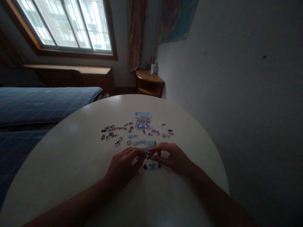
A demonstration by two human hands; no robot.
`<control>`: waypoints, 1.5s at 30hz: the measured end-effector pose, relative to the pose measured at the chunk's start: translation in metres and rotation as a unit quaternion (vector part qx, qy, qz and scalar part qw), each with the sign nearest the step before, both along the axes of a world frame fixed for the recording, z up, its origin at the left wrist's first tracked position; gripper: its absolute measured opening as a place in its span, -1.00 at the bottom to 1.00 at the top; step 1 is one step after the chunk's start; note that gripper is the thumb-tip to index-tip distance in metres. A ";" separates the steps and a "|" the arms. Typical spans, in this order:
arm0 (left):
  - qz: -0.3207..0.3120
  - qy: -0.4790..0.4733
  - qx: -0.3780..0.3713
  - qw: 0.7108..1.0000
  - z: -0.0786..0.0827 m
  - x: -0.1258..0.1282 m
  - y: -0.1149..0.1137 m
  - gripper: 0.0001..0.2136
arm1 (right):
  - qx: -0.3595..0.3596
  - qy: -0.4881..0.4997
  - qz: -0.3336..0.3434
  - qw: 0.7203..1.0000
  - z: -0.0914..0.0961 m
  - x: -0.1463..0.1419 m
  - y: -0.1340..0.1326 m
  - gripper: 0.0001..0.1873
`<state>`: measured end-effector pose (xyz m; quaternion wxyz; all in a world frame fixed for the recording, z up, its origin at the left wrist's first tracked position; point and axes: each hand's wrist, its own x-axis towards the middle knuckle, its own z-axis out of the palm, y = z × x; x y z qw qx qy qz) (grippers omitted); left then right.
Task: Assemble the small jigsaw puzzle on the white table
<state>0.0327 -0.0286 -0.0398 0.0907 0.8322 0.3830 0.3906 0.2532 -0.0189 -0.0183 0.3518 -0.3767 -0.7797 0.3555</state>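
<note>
My left hand (125, 165) and my right hand (171, 157) rest on a round white table (71, 164), fingertips meeting over a partly joined cluster of jigsaw puzzle pieces (151, 165). Both hands are curled in a pinch on small pieces at that cluster. Another joined blue strip (145, 143) lies just beyond the fingers. Several loose pieces (112, 132) are scattered farther out to the left, and more loose pieces (165, 133) to the right. A small picture card (142, 120) lies flat behind them.
A plain wall runs close along the table's right side. A bed with blue checked bedding (42, 104) lies to the left. A wooden corner shelf (149, 82) and a window (68, 25) are at the back.
</note>
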 end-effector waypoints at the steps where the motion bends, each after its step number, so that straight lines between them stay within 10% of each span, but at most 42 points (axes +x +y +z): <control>1: 0.000 0.000 0.000 1.000 0.000 0.000 0.000 -0.89 | 0.001 0.001 -0.001 1.000 0.000 0.000 0.000 -0.77; 45: -0.009 -0.006 -0.027 1.000 -0.003 -0.002 0.004 -0.86 | 0.014 -0.023 -0.014 1.000 -0.010 0.000 0.004 -0.80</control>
